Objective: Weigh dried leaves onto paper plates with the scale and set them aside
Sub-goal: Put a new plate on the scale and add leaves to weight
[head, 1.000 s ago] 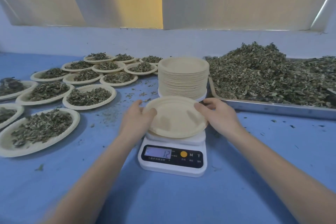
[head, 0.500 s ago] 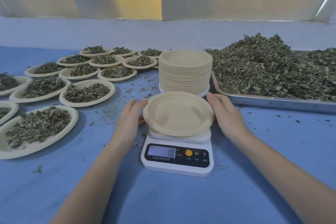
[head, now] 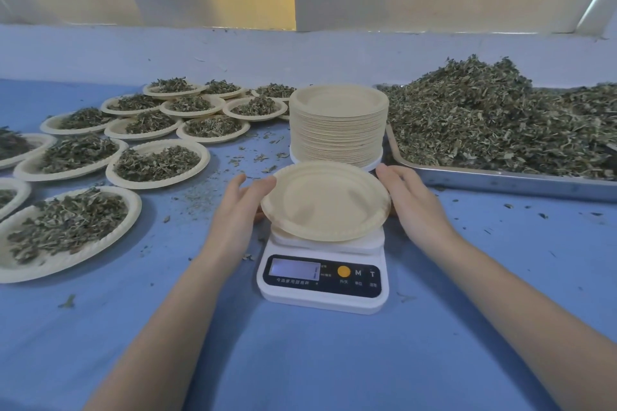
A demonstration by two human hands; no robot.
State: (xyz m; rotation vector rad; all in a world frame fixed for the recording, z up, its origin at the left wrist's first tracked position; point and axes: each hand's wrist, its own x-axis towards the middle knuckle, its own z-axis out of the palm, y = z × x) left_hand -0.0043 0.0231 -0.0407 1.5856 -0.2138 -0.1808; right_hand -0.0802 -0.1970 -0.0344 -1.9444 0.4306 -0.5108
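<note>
An empty beige paper plate (head: pixel 325 202) lies on the white digital scale (head: pixel 323 274) in the middle of the blue table. My left hand (head: pixel 238 207) flanks the plate's left rim with straight fingers touching it. My right hand (head: pixel 412 200) lies flat along the right rim. The scale's display is lit, but no digits can be read. A big heap of dried leaves (head: pixel 507 123) fills a metal tray (head: pixel 500 178) at the right.
A tall stack of empty paper plates (head: pixel 338 127) stands just behind the scale. Several leaf-filled plates (head: pixel 157 163) cover the table's left side. Loose leaf crumbs lie scattered around the scale.
Both hands have slid from holding the plate's rim to lying beside it with straighter fingers. The plate has settled on the scale, and the display reading has gone from 12 to 10 to blank.
</note>
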